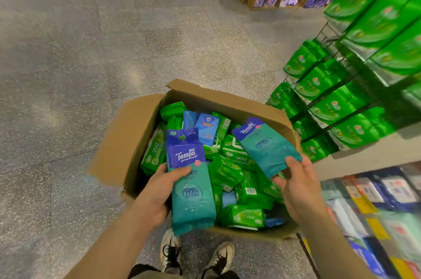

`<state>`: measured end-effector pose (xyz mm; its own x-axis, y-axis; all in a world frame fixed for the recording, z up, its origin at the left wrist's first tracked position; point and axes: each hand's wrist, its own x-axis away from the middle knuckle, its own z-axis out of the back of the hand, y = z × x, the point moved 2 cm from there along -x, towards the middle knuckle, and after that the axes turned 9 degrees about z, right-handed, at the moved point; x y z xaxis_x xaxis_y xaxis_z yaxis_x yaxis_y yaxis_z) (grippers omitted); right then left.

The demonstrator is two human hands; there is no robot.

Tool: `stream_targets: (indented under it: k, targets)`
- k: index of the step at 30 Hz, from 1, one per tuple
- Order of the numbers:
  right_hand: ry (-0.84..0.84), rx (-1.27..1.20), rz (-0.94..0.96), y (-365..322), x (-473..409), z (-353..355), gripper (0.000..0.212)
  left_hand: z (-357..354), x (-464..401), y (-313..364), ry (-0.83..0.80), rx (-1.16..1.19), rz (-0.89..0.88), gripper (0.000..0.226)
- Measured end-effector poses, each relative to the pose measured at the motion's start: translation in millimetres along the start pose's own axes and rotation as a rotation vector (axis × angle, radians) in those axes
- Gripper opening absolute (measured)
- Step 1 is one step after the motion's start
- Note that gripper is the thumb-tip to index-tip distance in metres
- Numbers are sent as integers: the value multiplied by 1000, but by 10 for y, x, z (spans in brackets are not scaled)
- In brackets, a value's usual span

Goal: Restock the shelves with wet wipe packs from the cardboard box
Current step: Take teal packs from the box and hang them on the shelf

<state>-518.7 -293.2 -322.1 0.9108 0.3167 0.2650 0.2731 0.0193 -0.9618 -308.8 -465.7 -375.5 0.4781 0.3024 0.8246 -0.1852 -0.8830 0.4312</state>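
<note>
The job looked to be somewhere in its middle. The cardboard box (136, 132) stood open on the floor (68, 50) in front of the person's shoes (196, 253), its flaps folded outward, and it was heaped with packs: mostly green packs (234, 160), with a few blue packs (207, 126) toward its far wall. The wire shelves (328, 34) beyond the box's right side already carried rows of green bags (341, 105), and lower shelves at the right edge of the view held other blurred goods, so a lot of stock plainly remained to be moved.

Two teal Tempo packs were out of the heap. The left hand (159, 192) gripped the left Tempo pack (193, 189) from its left edge, thumb laid across the front just under the purple band and the fingers wrapped behind; the pack stood nearly upright over the box's near-left corner, its bottom edge past the near wall. The right hand (296, 185) pinched the right Tempo pack (266, 146) by its lower corner, thumb on top and fingers curled beneath, so that the pack stretched away from the grip, tilted up and leftward above the box's right wall. Neither pack touched a shelf yet; both were still to be placed
</note>
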Motion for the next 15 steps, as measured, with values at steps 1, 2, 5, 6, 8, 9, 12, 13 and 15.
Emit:
stream_targets:
  k: [1, 2, 5, 6, 8, 9, 12, 13, 15]
  targets:
    - [19, -74, 15, -87, 103, -2, 25, -75, -1, -7, -12, -17, 3, 43]
    - [34, -148, 29, -176, 211, -14, 27, -159, 17, -10, -21, -34, 7, 43]
    - [70, -317, 62, -395, 470, -20, 30, -434, 94, -29, -72, -57, 52, 37]
    - [76, -364, 67, -452, 542, -6, 31, -548, 152, -25, -108, -63, 82, 33]
    - [40, -444, 63, -523, 675, 41, 33, -765, 258, -28, -183, -66, 137, 36]
    - [20, -473, 54, -539, 734, 78, 33, -866, 295, -39, -220, -69, 146, 44]
    - [-39, -474, 10, -513, 870, 188, 29, -1141, 387, -86, -306, -104, 140, 70]
    - [-44, -438, 1, -490, 896, 265, 26, -1237, 414, -115, -328, -118, 131, 74]
    - [-38, -273, 5, -494, 927, 446, 23, -1418, 468, -176, -353, -132, 91, 75]
